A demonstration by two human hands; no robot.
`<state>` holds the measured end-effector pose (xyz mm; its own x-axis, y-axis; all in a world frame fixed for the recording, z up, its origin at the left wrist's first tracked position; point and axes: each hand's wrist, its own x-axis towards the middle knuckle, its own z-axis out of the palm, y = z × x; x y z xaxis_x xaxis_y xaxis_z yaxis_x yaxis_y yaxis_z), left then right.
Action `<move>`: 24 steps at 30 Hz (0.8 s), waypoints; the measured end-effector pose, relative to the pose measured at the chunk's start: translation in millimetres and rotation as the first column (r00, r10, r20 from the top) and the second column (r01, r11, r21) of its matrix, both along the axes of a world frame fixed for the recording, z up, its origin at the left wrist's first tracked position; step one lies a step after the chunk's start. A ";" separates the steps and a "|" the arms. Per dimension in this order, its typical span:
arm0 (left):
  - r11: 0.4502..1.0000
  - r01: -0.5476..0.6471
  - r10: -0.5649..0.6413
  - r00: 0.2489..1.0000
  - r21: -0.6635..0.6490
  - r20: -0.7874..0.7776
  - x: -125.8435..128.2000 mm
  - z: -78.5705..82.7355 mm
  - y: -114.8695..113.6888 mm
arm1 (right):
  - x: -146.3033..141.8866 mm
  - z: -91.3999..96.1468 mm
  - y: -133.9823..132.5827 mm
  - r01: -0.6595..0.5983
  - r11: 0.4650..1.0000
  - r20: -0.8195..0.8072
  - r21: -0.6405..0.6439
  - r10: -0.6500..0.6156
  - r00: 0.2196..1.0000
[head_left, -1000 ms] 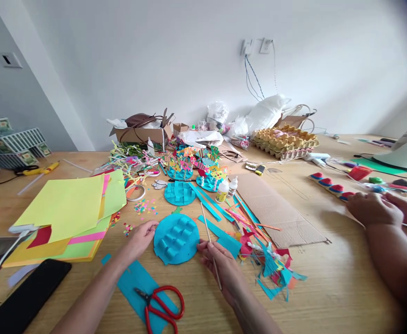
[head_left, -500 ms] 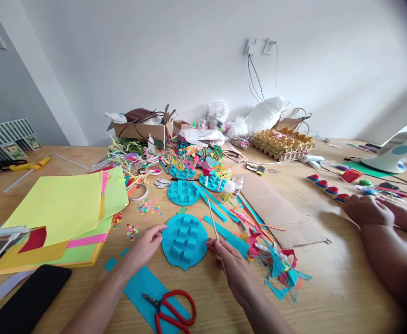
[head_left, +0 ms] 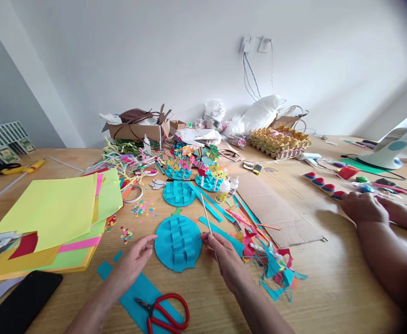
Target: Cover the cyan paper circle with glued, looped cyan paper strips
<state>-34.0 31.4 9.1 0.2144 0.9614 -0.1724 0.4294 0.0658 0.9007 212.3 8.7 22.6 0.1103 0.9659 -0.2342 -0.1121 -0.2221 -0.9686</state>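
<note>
A round blue paper disc (head_left: 177,242) with raised woven strips lies on the wooden table (head_left: 328,287) in front of me. My left hand (head_left: 133,260) rests at its left edge, fingers loosely spread and empty. My right hand (head_left: 224,257) is at the disc's right edge, fingers pinched round a thin wooden stick (head_left: 207,222) that slants up and away. Red-handled scissors (head_left: 164,313) lie on a blue paper strip (head_left: 133,292) near my left forearm.
Stacked yellow and green paper sheets (head_left: 53,213) lie left, a black phone (head_left: 22,304) at the near left. Paper scraps (head_left: 273,266), glue bottles (head_left: 223,190), cardboard (head_left: 269,208), more blue discs (head_left: 178,193) and egg trays (head_left: 280,139) crowd the middle. Another person's hands (head_left: 366,208) work at the right.
The blue disc has been turned round so its strips run up and down. My left hand has drawn slightly back from its edge; the right hand still grips the stick.
</note>
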 end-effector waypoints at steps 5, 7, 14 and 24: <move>1.000 0.005 -0.005 1.000 0.010 -0.030 3.0 -5.5 -2.0 | -1.3 -1.8 3.6 0.006 1.000 -0.034 0.012 -0.005 0.999; 1.000 0.008 -0.008 1.000 0.016 -0.019 2.5 -6.8 -3.6 | 0.3 -2.2 6.1 0.013 0.999 -0.050 0.030 -0.011 0.999; 1.000 0.010 -0.007 0.997 0.026 -0.079 -0.5 -2.5 -7.5 | 19.2 3.3 -6.9 -0.076 0.995 0.350 0.071 0.047 0.936; 0.994 0.011 0.006 0.988 0.111 -0.156 11.7 9.1 -8.6 | 25.9 23.0 -24.8 -0.192 0.971 0.600 0.143 0.069 0.797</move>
